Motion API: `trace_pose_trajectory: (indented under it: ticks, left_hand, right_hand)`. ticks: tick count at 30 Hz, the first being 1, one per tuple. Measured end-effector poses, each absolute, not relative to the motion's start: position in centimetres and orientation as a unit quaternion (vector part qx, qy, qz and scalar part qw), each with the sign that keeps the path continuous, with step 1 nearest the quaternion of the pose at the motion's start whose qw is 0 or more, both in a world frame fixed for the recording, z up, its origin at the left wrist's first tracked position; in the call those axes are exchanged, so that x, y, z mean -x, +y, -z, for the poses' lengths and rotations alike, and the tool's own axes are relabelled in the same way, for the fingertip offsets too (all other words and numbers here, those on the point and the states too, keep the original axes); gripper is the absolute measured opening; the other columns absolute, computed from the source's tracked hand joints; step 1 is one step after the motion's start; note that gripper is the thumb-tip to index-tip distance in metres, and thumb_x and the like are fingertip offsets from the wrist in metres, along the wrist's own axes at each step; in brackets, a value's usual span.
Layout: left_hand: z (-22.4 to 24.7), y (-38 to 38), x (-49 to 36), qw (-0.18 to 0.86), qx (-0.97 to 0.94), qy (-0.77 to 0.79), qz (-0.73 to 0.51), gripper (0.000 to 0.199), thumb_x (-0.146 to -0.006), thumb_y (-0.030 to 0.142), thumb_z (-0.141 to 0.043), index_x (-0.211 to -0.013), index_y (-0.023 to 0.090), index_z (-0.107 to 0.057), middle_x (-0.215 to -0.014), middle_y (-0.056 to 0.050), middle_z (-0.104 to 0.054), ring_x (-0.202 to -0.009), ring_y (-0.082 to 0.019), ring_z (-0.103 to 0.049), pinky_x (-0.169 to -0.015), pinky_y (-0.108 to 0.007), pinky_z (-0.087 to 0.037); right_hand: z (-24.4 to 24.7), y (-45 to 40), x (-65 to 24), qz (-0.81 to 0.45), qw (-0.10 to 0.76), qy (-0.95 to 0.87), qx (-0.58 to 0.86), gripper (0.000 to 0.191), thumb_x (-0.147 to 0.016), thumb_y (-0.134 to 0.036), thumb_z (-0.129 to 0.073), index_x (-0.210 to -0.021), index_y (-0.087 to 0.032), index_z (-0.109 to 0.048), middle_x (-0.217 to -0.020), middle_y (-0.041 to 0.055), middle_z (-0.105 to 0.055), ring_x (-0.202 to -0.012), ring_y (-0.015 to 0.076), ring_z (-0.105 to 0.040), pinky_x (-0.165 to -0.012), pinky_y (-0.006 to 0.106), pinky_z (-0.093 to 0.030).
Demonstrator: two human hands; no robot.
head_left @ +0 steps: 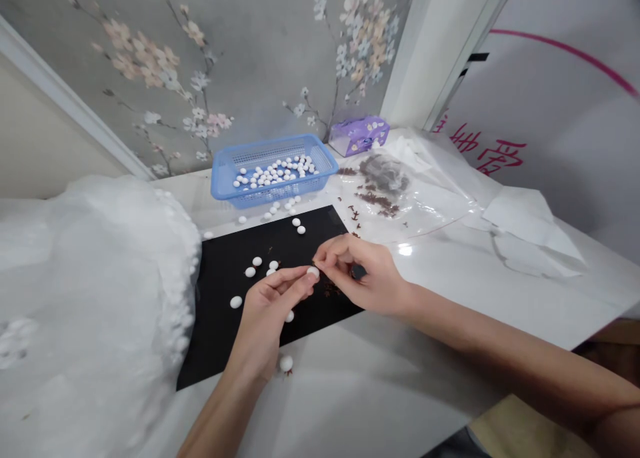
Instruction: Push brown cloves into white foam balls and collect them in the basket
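Observation:
Between the thumb and fingers of my left hand (280, 295) is a small white ball (313, 273). My right hand (363, 271) is pinched close against that ball, its fingertips on a tiny brownish piece too small to make out well. Both hands are above a black mat (215, 338). Several loose white balls (236, 302) lie on the mat, some with small brown pieces by them. Small brown pieces (331, 289) are scattered under my right hand. One white ball with brown bits at its base (286, 363) sits on the white table below the mat.
A blue basket (225, 195) at the back holds many white balls. Beside it stands a purple tissue pack (360, 136). A clear plastic bag (430, 205) with brown pieces lies to the right. At left bulges a large translucent bag (100, 298) of white balls.

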State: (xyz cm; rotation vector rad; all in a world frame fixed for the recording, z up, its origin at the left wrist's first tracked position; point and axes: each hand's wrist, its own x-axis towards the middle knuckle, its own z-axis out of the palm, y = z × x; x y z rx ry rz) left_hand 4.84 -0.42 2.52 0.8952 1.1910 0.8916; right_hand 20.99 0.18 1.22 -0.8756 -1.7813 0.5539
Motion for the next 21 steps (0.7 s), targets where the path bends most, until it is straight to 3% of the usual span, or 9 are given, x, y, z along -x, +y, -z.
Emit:
trace_pose_trajectory:
  ticks: [7, 16, 21]
  left_hand:
    - [-2.51, -0.55, -4.64, 0.637, -0.405, 0.519, -0.4, 0.018, -0.063, 0.032, -0.076, -0.079, 0.024, -0.073, -0.079, 0.002, -0.071, -0.074, -0.008, -0.058, -0.071, -0.016, -0.043]
    - [-2.36, -0.48, -4.56, 0.623, -0.426, 0.526, -0.392, 0.016, -0.066, 0.033, -0.074, -0.078, 0.023, -0.072, -0.076, 0.002, -0.07, -0.074, -0.009, -0.057, -0.069, -0.016, -0.042]
    - [-2.63, -0.26, -4.51, 0.626, -0.426, 0.514, -0.404, 0.013, -0.066, 0.031, -0.074, -0.076, 0.022, -0.072, -0.072, 0.002, -0.068, -0.072, -0.009, -0.056, -0.07, -0.018, -0.042]
  right_hand:
    - [-1.04, 0.15, -20.85, -0.303, 0.527, -0.712, 0.353, 0.016, -0.08, -0.006, -0.05, -0.078, -0.02, -0.042, -0.083, 0.0001, -0.06, -0.046, 0.0023, -0.04, -0.043, 0.018, -0.034]
    - [-1.32, -0.15, -21.07, -0.327, 0.505, -0.724, 0.338, 0.017, -0.079, -0.009, -0.051, -0.084, -0.021, -0.039, -0.088, 0.0019, -0.055, -0.048, 0.0029, -0.043, -0.043, 0.018, -0.037]
    - [-1.4, -0.18, -20.88, -0.326, 0.505, -0.731, 0.325, 0.023, -0.077, -0.013, -0.056, -0.076, -0.022, -0.035, -0.092, 0.0041, -0.054, -0.056, 0.0062, -0.048, -0.044, 0.019, -0.039]
